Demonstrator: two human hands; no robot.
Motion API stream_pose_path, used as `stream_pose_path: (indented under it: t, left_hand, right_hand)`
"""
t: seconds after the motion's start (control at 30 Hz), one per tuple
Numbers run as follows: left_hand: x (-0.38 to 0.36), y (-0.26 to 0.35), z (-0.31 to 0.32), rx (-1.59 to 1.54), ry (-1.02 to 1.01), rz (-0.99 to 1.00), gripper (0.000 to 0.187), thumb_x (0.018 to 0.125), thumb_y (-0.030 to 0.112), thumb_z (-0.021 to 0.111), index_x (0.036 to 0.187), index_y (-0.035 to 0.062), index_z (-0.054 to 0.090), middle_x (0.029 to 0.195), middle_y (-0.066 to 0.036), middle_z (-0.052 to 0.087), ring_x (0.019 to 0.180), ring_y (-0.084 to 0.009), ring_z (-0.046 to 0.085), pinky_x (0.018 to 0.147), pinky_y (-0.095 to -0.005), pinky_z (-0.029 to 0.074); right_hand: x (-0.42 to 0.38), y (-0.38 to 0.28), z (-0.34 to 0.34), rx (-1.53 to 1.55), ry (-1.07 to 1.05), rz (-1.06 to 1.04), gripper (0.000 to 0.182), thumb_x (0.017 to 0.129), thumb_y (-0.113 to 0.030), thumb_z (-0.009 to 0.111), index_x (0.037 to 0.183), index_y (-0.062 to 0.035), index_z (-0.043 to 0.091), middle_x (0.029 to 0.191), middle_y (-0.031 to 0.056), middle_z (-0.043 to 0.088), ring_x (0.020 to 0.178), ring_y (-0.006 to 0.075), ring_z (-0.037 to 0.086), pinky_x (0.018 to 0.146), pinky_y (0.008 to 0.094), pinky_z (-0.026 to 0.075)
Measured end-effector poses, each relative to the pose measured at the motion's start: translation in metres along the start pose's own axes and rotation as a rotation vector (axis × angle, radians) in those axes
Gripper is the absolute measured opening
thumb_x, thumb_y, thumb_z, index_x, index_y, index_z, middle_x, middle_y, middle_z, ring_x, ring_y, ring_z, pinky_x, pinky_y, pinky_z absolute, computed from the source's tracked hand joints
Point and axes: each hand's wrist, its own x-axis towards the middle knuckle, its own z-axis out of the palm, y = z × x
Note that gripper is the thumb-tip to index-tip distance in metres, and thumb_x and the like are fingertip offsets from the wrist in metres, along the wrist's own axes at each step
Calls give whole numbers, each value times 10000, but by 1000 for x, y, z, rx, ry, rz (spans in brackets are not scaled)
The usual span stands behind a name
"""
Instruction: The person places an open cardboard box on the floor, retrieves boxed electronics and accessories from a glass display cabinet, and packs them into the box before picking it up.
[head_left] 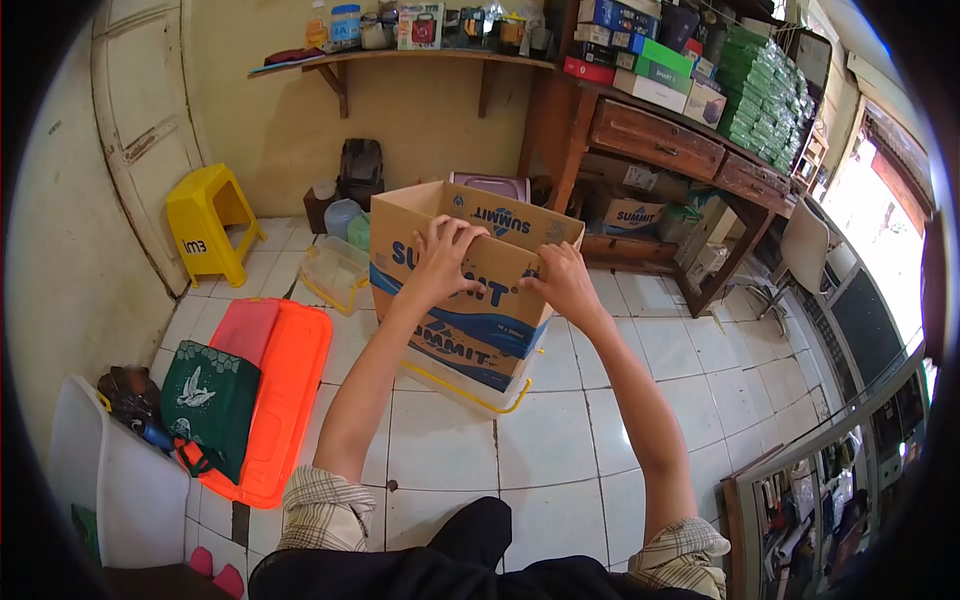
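Observation:
In the head view, an open-topped brown cardboard box (pixel 505 318) printed SUMMIT stands in front of me. My left hand (pixel 448 262) has its fingers hooked over the box's near rim, with the thumb on the outer face. Near the right corner, my right hand (pixel 562 282) pinches the same rim, fingers over the edge and thumb outside. Beneath the box is a clear plastic container (pixel 462 397) with yellow handles, mostly hidden by the cardboard. The inside bottom of the box is out of sight.
On the left floor, a green bag (pixel 208 405) lies on an orange lid (pixel 290 400). A yellow stool (pixel 212 222) stands by the door. Behind are a wooden desk (pixel 650 140) and a wall shelf (pixel 400 62). A glass cabinet (pixel 830 490) borders the right side.

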Motion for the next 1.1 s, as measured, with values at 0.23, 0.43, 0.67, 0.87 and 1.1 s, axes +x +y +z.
stream_pose_path:
  t: [0.23,0.43,0.67,0.87,1.1]
  left_hand:
    - [6,19,-14,17,170,84,639,473,183,785,1022,173,458,1029,-34,395,1055,-280,328,866,-553,275]
    - [9,82,-33,-103,352,279,550,514,179,765,985,183,482,983,-23,423,1028,-263,354,898,-587,235]
    - [-11,164,-17,-253,320,482,493,500,160,754,924,132,504,919,-37,455,981,-261,408,955,-516,228]
    - [-81,278,49,-527,3,681,385,531,151,744,840,95,520,808,-42,472,896,-248,471,959,-509,242]
    - [-176,447,103,-875,-284,987,292,601,142,708,801,67,510,758,-28,533,791,-207,528,932,-412,325]
  right_hand:
    - [-10,-15,-26,-101,205,-161,271,589,-108,689,756,-31,490,738,89,486,782,270,456,841,379,345]
    - [-65,-48,-94,-279,379,-154,266,565,-57,684,745,-53,488,707,68,459,764,238,465,906,406,318]
    - [-231,-85,-185,-503,349,128,243,549,-42,687,693,-53,492,665,65,430,718,239,453,908,421,319]
    - [-411,-147,-241,-618,243,438,251,553,-89,700,688,-48,492,673,66,442,729,244,456,919,433,331]
    - [-585,-230,-274,-771,272,778,231,569,-107,701,696,-56,515,665,58,471,759,224,476,946,423,321]
